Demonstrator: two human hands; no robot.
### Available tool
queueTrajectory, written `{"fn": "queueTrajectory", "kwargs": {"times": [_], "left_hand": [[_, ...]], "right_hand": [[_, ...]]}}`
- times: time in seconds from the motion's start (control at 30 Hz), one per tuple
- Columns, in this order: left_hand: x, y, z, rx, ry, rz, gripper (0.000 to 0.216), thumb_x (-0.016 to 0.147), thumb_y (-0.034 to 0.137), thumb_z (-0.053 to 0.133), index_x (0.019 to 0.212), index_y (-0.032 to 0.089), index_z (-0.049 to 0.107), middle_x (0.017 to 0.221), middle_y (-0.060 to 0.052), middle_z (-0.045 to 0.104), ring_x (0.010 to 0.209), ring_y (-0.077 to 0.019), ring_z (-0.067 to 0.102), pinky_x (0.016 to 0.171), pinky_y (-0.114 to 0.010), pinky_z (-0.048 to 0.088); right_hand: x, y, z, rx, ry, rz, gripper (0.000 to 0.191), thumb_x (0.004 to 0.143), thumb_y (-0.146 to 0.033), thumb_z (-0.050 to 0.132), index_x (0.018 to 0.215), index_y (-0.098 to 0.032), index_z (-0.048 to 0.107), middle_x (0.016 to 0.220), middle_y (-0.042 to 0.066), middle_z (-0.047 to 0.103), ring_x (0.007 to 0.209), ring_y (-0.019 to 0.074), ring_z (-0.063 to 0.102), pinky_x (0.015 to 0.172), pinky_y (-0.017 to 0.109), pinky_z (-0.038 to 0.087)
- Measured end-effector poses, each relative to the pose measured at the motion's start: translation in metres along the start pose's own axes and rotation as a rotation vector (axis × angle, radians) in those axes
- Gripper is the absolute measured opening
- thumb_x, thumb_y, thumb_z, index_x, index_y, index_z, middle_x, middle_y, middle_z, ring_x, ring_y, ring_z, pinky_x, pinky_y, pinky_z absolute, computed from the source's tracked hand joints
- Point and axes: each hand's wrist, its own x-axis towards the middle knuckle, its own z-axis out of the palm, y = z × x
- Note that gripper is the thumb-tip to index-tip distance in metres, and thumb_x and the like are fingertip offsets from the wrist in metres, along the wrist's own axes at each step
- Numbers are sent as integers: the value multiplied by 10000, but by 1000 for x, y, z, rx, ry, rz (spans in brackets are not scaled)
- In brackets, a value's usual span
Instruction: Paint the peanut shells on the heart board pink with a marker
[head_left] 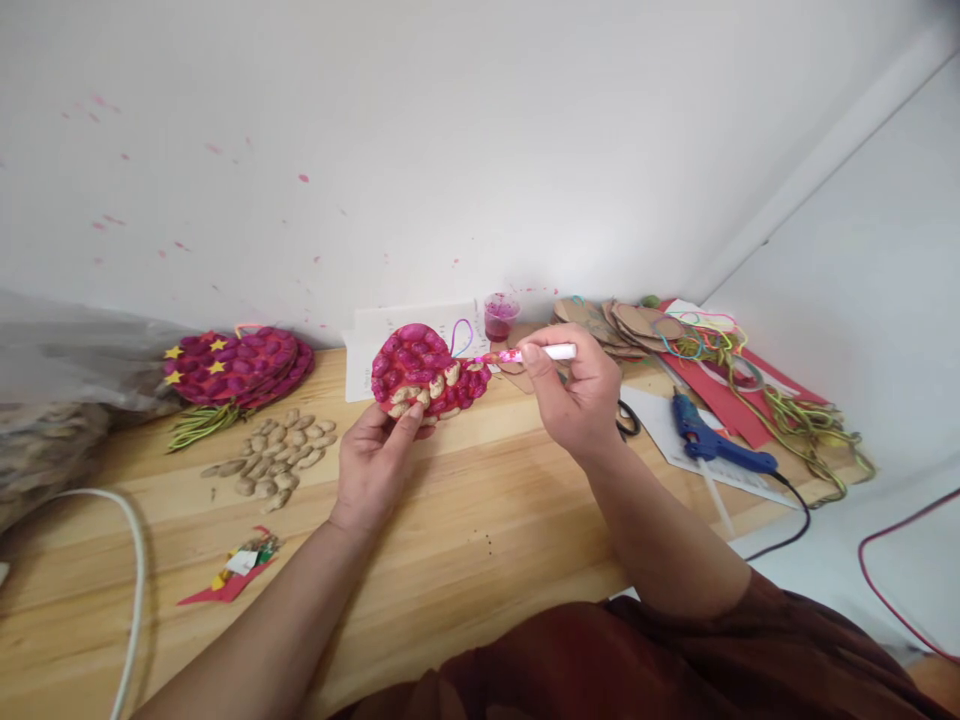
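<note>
My left hand (379,455) grips the lower edge of a peanut-covered craft piece (412,350), thumb in front. Most of its peanuts are painted magenta; several along the lower middle are still bare tan. A purple loop of cord (463,337) sticks up from its top. Between the thumb and fingers of my right hand (574,385) is a white-handled paintbrush (556,352), smeared pink toward the bristles. Its tip meets the right part of the craft piece. Behind my right hand stands a clear cup of magenta paint (500,315).
Loose peanuts (281,450) lie left of my left hand, near finished magenta pieces with yellow stars (232,365). At right are a blue glue gun (720,440) with its cable, cardboard cutouts (637,325) and green cords (806,425). Coloured scraps (240,565) and a white cable (139,570) lie front left.
</note>
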Motion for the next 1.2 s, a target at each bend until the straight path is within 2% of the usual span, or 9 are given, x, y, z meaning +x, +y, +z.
{"fn": "queueTrajectory", "kwargs": {"times": [0.17, 0.5, 0.8, 1.2], "left_hand": [[-1, 1, 0, 43, -5, 23, 312, 767, 421, 847, 960, 185, 778, 951, -46, 761, 805, -162, 683, 770, -301, 615], [0, -2, -2, 53, -4, 24, 343, 766, 434, 847, 998, 190, 782, 984, -53, 769, 824, -175, 701, 793, -317, 620], [1, -5, -5, 14, -25, 42, 286, 802, 378, 831, 1022, 201, 789, 1010, -49, 774, 840, -163, 699, 790, -300, 616], [1, -4, -3, 19, -11, 24, 325, 771, 406, 844, 1013, 198, 782, 1009, -52, 774, 837, -176, 707, 795, -319, 614]], "right_hand": [[-1, 0, 1, 14, -26, 19, 105, 954, -328, 649, 941, -230, 683, 876, 35, 733, 828, 189, 667, 816, 383, 523], [0, 2, 0, 32, 7, 30, 111, 955, -334, 651, 943, -226, 672, 897, 35, 732, 830, 176, 673, 803, 357, 535], [2, 3, 0, 38, 19, 36, 101, 948, -310, 659, 918, -215, 676, 865, 24, 724, 798, 164, 663, 786, 341, 531], [2, 4, 0, 68, 21, 51, 95, 948, -297, 659, 908, -212, 672, 855, 19, 717, 791, 153, 659, 773, 323, 527]]}}
